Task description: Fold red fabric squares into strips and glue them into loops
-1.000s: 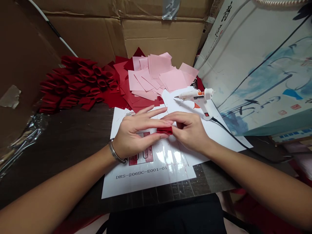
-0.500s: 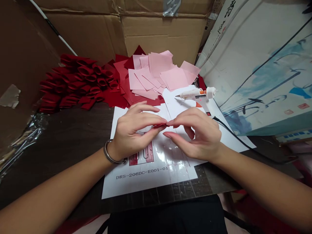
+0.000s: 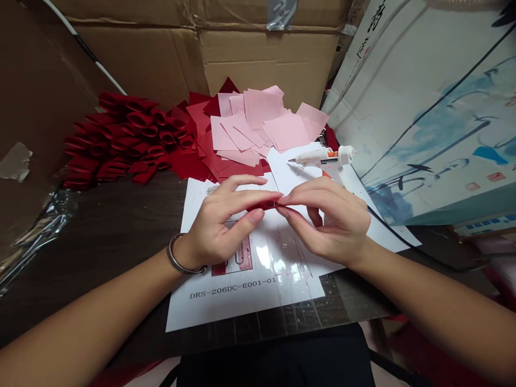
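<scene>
The left hand (image 3: 226, 220) and right hand (image 3: 328, 220) have closed in, fingertips pinching a small curled dark-red strip (image 3: 262, 205) above a white printed sheet (image 3: 245, 301).

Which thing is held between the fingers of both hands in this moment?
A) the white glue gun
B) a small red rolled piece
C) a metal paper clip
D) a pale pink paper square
B. The left hand and the right hand pinch the small red rolled piece between their fingertips, while the white glue gun lies beyond them on the paper.
</scene>
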The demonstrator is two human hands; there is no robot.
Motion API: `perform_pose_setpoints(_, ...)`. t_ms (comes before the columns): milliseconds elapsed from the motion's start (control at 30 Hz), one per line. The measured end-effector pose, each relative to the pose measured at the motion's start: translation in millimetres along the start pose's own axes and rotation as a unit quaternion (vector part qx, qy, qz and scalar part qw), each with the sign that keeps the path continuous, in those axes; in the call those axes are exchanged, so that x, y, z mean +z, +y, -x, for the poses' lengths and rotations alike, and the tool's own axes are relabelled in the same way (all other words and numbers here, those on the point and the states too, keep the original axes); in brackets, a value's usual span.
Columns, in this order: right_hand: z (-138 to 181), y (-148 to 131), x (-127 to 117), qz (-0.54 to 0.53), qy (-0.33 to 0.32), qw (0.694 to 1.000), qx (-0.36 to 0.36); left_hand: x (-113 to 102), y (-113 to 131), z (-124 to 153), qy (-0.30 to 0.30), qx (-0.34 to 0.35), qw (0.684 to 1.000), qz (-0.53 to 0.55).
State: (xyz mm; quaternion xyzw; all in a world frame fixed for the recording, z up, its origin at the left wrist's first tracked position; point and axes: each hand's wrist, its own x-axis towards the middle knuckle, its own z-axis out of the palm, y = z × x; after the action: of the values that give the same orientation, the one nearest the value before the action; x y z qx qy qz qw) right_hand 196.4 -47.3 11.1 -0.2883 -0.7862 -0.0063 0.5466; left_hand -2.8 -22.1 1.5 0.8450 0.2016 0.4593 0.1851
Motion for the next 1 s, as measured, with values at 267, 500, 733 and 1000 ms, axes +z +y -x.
perform_pose_setpoints(267,-1.0,-0.7,-2.2,0.0,0.007,1.0,-0.01,1.5,-0.9,-1.3,0.012,0.014,1.0,-0.006)
perform_pose_setpoints(500,-1.5,0.5,-3.1,0.002,-0.004,1.0,-0.005,2.2,-1.6,-0.9,0.014,0.018,1.0,-0.007)
perform_pose_setpoints(733,-0.3,4.4,-4.8,-0.004,-0.032,0.999,-0.021,1.9,-1.6,-1.7,0.01,0.031,0.999,-0.015)
perform_pose_setpoints(1000,-0.9,3.6,-4.7,-0.011,-0.046,0.999,-0.024,0.5,-1.6,0.8,-0.009,0.015,1.0,0.017)
